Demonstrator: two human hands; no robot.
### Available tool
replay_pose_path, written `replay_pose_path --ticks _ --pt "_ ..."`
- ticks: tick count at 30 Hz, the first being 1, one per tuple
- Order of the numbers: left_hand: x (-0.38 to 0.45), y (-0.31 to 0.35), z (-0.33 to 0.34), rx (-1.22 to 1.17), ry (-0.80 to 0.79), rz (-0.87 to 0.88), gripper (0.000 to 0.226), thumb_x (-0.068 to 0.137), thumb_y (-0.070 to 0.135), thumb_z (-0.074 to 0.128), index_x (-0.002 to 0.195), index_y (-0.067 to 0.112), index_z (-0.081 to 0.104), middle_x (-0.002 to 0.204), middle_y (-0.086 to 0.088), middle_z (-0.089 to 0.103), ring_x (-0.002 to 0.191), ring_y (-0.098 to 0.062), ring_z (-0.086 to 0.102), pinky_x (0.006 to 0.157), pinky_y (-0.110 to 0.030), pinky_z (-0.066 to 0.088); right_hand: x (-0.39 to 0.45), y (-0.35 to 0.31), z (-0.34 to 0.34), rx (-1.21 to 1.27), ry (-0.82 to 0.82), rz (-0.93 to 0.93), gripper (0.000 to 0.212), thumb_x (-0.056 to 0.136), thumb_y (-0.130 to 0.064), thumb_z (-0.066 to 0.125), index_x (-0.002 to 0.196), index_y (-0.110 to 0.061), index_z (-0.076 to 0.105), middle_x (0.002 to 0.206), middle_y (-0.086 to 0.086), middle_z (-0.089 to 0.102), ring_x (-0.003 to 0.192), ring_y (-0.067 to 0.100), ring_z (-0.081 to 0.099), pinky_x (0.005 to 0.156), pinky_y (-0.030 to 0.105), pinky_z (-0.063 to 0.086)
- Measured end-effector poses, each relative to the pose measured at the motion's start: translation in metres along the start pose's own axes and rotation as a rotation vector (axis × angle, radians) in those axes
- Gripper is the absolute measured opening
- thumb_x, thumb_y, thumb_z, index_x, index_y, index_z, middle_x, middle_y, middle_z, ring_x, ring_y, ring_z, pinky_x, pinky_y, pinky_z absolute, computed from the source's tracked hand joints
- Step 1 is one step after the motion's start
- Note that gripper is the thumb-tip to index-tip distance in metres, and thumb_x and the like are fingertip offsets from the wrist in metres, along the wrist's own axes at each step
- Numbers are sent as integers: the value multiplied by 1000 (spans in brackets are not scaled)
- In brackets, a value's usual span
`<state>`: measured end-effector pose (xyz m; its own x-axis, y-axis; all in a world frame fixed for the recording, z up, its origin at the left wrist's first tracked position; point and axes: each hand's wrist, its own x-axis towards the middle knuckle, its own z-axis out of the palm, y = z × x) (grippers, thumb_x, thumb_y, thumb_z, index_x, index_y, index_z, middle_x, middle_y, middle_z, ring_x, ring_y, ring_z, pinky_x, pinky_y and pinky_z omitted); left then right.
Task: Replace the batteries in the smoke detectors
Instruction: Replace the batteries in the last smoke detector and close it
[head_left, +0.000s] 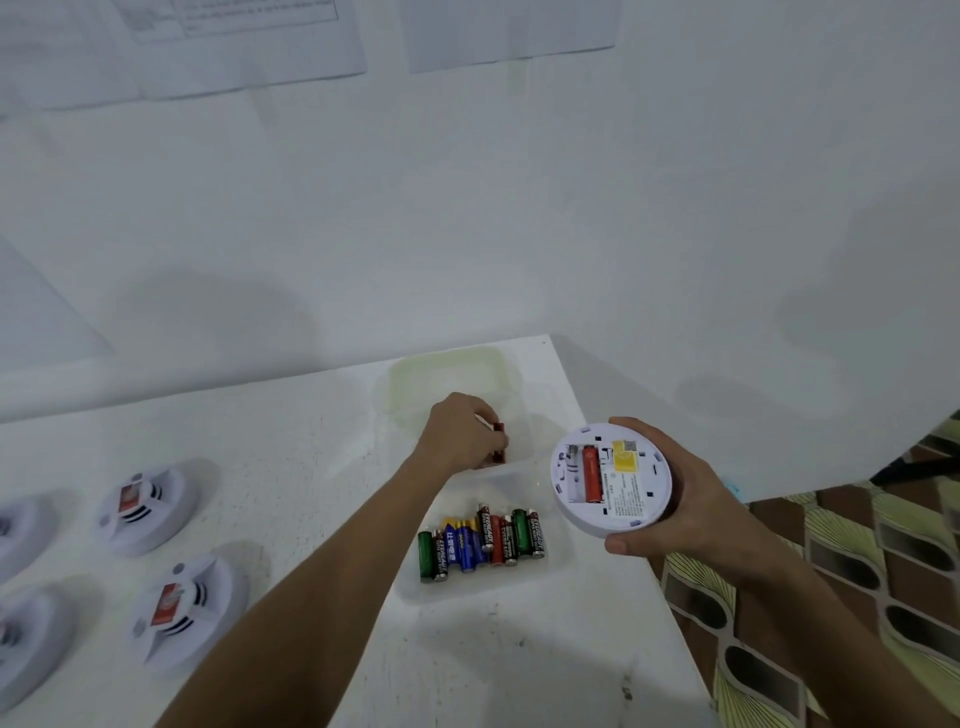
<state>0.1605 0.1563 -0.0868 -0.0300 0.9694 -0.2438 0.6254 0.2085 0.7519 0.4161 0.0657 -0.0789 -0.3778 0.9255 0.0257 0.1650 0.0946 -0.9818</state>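
White round plastic smoke detector (612, 479) cupped in right hand (691, 512), one red battery (591, 474) seated, one slot empty. Left hand (460, 436) pinching red battery (499, 441) over clear tub (519, 431); assorted spares (482, 540) below fingers. Several detectors (150, 506) apparently pending.

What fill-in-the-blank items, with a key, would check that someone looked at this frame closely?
1. The right hand holds a round white smoke ____.
2. One ____ battery sits in its open compartment.
3. The left hand pinches a battery over the far clear ____.
4. The loose batteries lie in the ____ clear tray.

Missing words: detector; red; tray; near
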Motion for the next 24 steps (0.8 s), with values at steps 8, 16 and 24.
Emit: replay_pose_path --ticks 8,16,24 --pt "-77 33 -36 -280 313 311 19 85 14 72 100 24 66 86 5 74 73 -7 72 74 -29 59 13 -10 25 43 -53 -49 97 52 -2 91 137 -24 49 126 -4 65 120 17 60 88 27 56" --pt "-154 9 -77 -195 281 419 25 82 12 76 100 29 68 89 23 70 84 6 68 75 -8 49 40 -35 79 71 -195 -101 97 52 3 93 135 -26 51 123 -4 65 116 16 62 86 29 57" --pt "-180 -53 -98 241 472 706 19 83 22 72 101 17 77 103 5 74 97 -4 63 83 -17 53 56 -48 127 10 -279 -158 97 51 -5 94 135 -30 51 125 -10 64 118 14 60 90 28 57"
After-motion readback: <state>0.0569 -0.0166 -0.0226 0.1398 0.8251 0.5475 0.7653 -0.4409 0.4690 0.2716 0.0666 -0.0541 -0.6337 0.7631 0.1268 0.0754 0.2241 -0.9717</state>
